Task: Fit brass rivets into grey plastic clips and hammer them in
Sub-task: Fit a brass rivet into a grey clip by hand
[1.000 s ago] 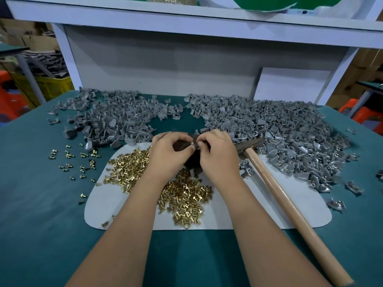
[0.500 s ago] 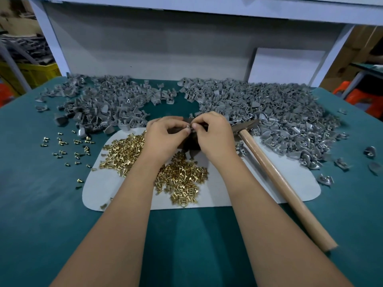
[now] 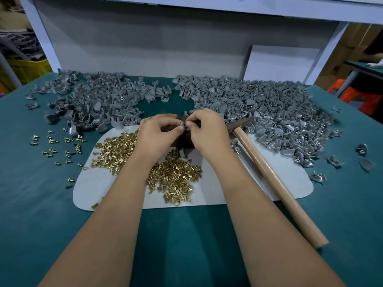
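left hand, right hand pinching small clip, hammer beside

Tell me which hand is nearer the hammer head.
Right. The right hand sits just beside the hammer head; the left hand is farther, beyond the right one.

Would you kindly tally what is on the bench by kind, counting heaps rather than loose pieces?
Heaps of grey clips: 2, left heap and right heap
Heaps of brass rivets on the white mat: 1
Patches of scattered rivets on the green cloth: 1
Hammers: 1
White mats: 1
Total: 6
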